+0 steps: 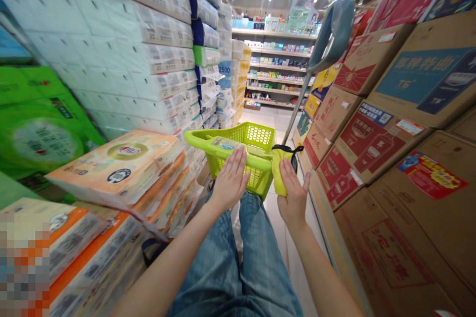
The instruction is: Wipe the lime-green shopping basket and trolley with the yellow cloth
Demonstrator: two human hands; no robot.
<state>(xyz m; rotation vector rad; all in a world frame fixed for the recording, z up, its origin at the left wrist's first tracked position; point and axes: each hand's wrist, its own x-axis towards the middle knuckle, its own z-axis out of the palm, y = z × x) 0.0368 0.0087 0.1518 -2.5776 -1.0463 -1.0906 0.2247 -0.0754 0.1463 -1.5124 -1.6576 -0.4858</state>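
A lime-green plastic shopping basket [269, 134] with perforated walls stands ahead of my knees. My left hand [231, 174] lies over its near rim, beside a label, with the fingers stretched out and close together. In my right hand [293, 190] is a small yellow cloth pouch [278, 171] with black edging and a short loop, held at the basket's right corner. My fingers lie across the pouch's front, and part of the thumb side is hidden. A grey-blue loop handle [337, 27] on a long metal pole rises behind the pouch, leaning right.
Stacked tissue packs [163, 54] form a tall wall on the left, with orange packs [130, 156] lower down. Cardboard cartons [394, 143] line the right side. A pale tiled floor [284, 120] runs between them towards stocked shelves [277, 62].
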